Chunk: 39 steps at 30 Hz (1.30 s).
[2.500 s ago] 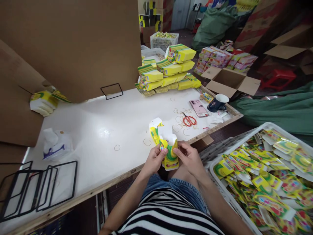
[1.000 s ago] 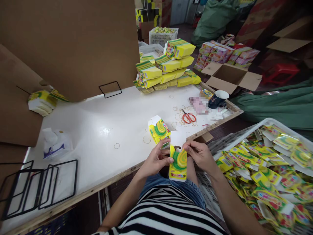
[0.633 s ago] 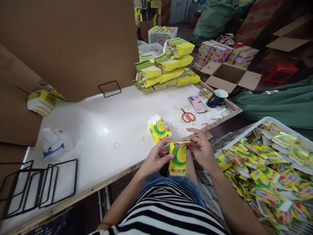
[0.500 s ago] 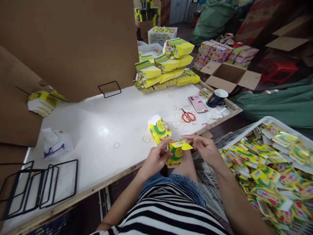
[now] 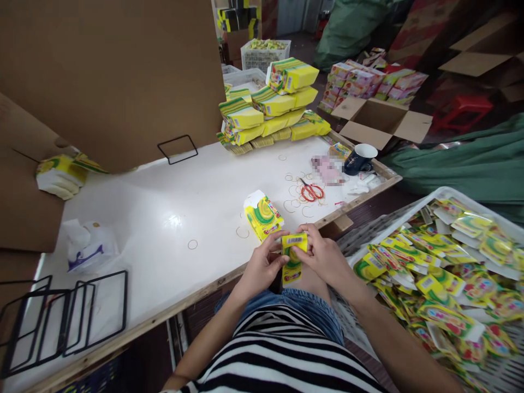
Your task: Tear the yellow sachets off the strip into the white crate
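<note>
A small yellow and green box (image 5: 292, 267) with a barcode on its top end is held over my lap, at the table's front edge. My left hand (image 5: 262, 266) grips its left side between thumb and fingers. From the right, my right hand (image 5: 323, 254) has its thumb on the box front and its fingers at the upper corner. Just beyond my hands, a yellow carton (image 5: 263, 214) with a white end flap lies on the white table (image 5: 155, 218). Red-handled scissors (image 5: 311, 191) rest among thin rubber bands to the right.
Yellow cartons (image 5: 282, 106) are stacked at the table's back. A dark mug (image 5: 360, 159) stands near the right edge. A crate (image 5: 446, 191) of small boxes is at the right. Black wire frames (image 5: 125, 305) and a tissue pack (image 5: 90, 248) lie left.
My right hand has moved left onto the box and closed on it. The yellow flap that stuck out to the right is now folded in at the top. The view has shifted slightly.
</note>
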Each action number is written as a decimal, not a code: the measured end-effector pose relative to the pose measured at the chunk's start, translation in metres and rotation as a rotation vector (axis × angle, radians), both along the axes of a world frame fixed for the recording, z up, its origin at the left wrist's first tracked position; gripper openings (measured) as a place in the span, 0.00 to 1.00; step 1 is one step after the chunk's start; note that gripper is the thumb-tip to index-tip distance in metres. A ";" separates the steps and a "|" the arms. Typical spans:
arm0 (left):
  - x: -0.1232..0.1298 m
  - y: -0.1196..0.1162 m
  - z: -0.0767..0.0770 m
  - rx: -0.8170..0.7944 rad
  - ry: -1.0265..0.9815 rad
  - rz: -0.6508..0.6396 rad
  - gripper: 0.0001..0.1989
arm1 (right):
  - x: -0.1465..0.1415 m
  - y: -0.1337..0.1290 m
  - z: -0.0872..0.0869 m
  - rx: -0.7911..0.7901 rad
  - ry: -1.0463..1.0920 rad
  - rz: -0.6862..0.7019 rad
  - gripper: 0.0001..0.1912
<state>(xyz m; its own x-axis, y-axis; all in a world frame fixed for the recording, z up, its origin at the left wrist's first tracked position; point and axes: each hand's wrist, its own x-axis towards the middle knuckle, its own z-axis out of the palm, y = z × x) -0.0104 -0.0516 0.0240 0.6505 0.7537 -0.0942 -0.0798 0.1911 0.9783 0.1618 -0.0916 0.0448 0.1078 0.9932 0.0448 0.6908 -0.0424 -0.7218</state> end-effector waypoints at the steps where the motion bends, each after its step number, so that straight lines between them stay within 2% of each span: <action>1: 0.001 0.000 -0.001 -0.003 0.001 0.007 0.25 | 0.000 0.000 -0.001 -0.005 -0.013 -0.015 0.15; 4: 0.004 0.002 0.000 -0.019 0.005 0.031 0.25 | 0.006 0.001 -0.001 -0.014 0.032 -0.008 0.15; 8: 0.006 0.006 0.007 -0.054 -0.017 0.041 0.25 | 0.023 0.001 -0.005 0.034 0.334 0.052 0.13; 12: 0.021 0.006 0.006 -0.076 -0.050 -0.009 0.23 | 0.025 -0.006 -0.015 0.068 0.661 -0.065 0.14; 14: 0.035 0.004 0.001 -0.063 -0.068 -0.044 0.22 | 0.031 -0.015 -0.015 0.109 0.705 -0.115 0.13; 16: 0.051 0.004 -0.006 -0.008 -0.081 -0.094 0.24 | 0.049 -0.031 -0.009 0.197 0.551 -0.208 0.11; 17: 0.059 0.005 -0.009 0.039 -0.080 -0.113 0.26 | 0.063 -0.042 -0.006 0.259 0.402 -0.309 0.10; 20: 0.079 0.014 -0.020 0.224 -0.023 -0.118 0.30 | 0.107 -0.083 -0.004 0.377 -0.183 -0.745 0.11; 21: 0.085 0.019 -0.024 0.280 0.005 -0.100 0.29 | 0.117 -0.097 -0.010 0.359 -0.347 -0.862 0.13; 23: 0.096 0.031 -0.032 0.389 0.082 -0.055 0.26 | 0.124 -0.119 -0.035 0.256 -0.542 -0.962 0.19; 27: 0.115 0.052 -0.053 0.664 0.312 0.007 0.22 | 0.098 -0.135 -0.121 0.104 -0.591 -0.957 0.25; 28: 0.119 0.056 -0.059 0.734 0.363 0.016 0.22 | 0.090 -0.135 -0.141 0.110 -0.606 -1.007 0.27; 30: 0.126 0.064 -0.069 0.854 0.439 0.041 0.23 | 0.082 -0.133 -0.173 0.161 -0.659 -1.109 0.27; 31: 0.128 0.068 -0.073 0.907 0.471 0.056 0.23 | 0.081 -0.132 -0.183 0.181 -0.686 -1.153 0.27; 34: 0.134 0.075 -0.080 1.024 0.556 0.080 0.23 | 0.088 -0.129 -0.196 0.193 -0.732 -1.213 0.26; 39: 0.140 0.075 -0.078 1.135 0.654 0.000 0.24 | 0.098 -0.123 -0.192 0.154 -0.705 -1.280 0.28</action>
<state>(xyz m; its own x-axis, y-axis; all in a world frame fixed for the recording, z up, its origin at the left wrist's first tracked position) 0.1301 0.0231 -0.0544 0.7264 0.6216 0.2930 0.4683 -0.7598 0.4509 0.2601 -0.2148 -0.1472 0.8030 0.2196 0.5541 0.4454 -0.8388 -0.3130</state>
